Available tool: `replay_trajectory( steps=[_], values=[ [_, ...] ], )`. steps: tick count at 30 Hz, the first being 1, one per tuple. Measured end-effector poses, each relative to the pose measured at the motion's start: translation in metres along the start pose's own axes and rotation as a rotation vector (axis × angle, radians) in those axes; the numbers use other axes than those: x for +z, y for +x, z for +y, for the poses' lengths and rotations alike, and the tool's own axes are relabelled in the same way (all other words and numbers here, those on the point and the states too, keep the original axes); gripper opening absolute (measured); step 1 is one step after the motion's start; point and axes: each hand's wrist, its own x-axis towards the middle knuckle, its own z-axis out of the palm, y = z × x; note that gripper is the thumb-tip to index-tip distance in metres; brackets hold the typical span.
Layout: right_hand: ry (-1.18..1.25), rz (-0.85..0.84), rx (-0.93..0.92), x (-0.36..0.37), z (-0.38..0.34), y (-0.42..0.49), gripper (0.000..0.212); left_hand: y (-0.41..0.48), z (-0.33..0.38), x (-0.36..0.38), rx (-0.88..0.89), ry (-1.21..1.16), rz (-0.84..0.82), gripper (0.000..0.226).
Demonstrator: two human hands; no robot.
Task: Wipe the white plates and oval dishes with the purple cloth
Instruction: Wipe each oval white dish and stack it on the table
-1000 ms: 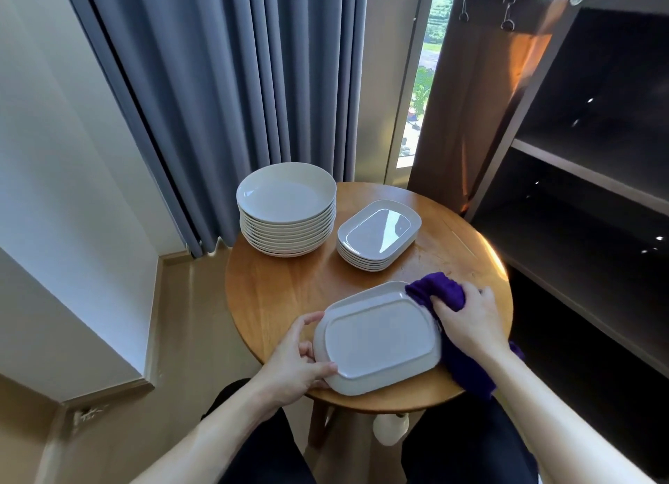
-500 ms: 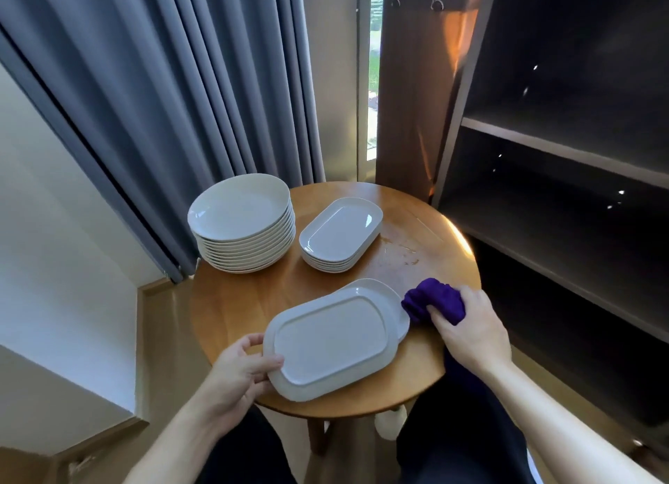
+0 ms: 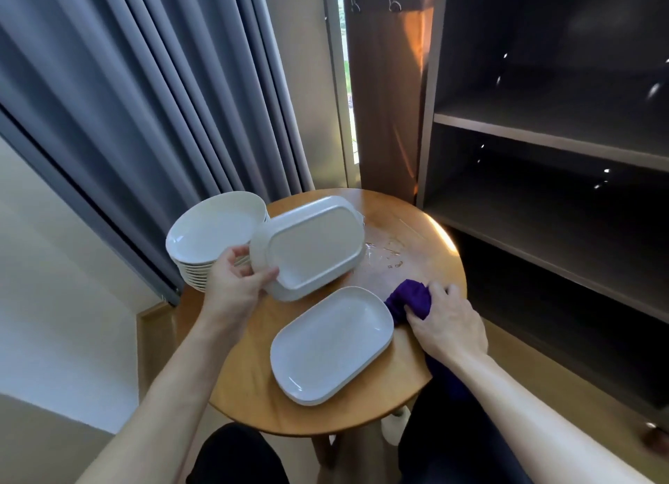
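Observation:
My left hand (image 3: 237, 279) grips a white oval dish (image 3: 313, 246) by its near-left rim, holding it upside down and tilted above the back of the round wooden table (image 3: 253, 404). It hides most of the stack of oval dishes behind it. Another white oval dish (image 3: 331, 344) lies face up on the near part of the table. My right hand (image 3: 447, 324) is closed on the bunched purple cloth (image 3: 411, 297), which rests on the table at that dish's right end. A stack of round white plates (image 3: 213, 232) stands at the back left.
Water drops (image 3: 385, 254) glisten on the tabletop right of the lifted dish. A dark shelf unit (image 3: 543, 150) stands close on the right. Grey curtains (image 3: 152, 96) hang behind the table. My dark-trousered legs are under the near edge.
My left hand has lifted the upside-down dish off the near part of the table and carried it back and left. A face-up dish that lay under it now shows. My right hand keeps the cloth.

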Motion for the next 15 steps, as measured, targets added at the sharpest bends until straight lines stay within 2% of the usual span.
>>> replay_trajectory(
  steps=[6,10,12,15],
  values=[
    [-0.024,0.017,0.01,0.003,0.003,-0.002,0.043,0.017,0.011,0.038,0.439,0.516,0.019,0.033],
    [-0.032,0.031,0.006,0.004,0.002,0.0,0.043,0.023,-0.005,0.043,0.818,1.04,0.045,0.031],
    [-0.04,0.036,0.012,0.004,0.001,0.0,0.043,0.027,-0.018,0.043,0.855,1.167,0.042,0.028],
    [-0.041,0.05,0.002,0.004,0.0,-0.002,0.043,0.035,-0.032,0.044,0.793,1.231,0.031,0.021]
  ],
)
